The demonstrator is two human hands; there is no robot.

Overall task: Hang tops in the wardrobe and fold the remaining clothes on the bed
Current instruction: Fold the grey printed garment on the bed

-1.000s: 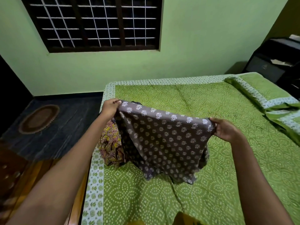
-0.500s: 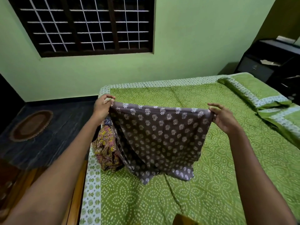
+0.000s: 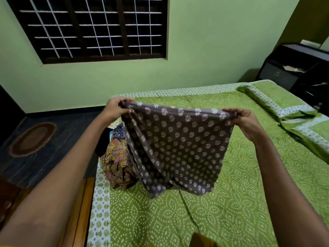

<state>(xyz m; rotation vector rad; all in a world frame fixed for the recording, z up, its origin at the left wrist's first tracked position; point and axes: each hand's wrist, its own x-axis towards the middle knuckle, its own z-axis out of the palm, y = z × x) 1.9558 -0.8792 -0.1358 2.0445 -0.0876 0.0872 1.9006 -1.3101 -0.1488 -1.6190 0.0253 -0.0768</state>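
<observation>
Over the bed (image 3: 231, 202), two hands are holding up one cloth (image 3: 178, 148). It is brown-grey and soft, with many small white flower shapes in rows. The left hand (image 3: 115, 108) is pinching one top corner with curled fingers. The right hand (image 3: 243, 122) is pinching the other top corner the same way. The top edge is stretching almost straight between them. The rest is hanging down in loose folds, and its bottom edge is touching the bed.

One pile (image 3: 117, 163) of other clothes is lying near the left edge of the bed, just beside the hanging cloth and partly behind it. A yellow piece with pink flowers is showing most. A dark blue piece with a pattern is sitting on top of it, and something black is showing at the pile's left side.

A green sheet (image 3: 249, 175) with white dotted rings is covering the bed. Its border is pale with green leaf shapes. Two green pillows (image 3: 284, 104) with pale bands are lying at the right.

One oval brown rug (image 3: 33, 139) is lying on the dark floor. One window (image 3: 92, 27) with a dark frame and white bars in squares is sitting in the green wall. One black cabinet (image 3: 293, 68) is standing in the far right corner.
</observation>
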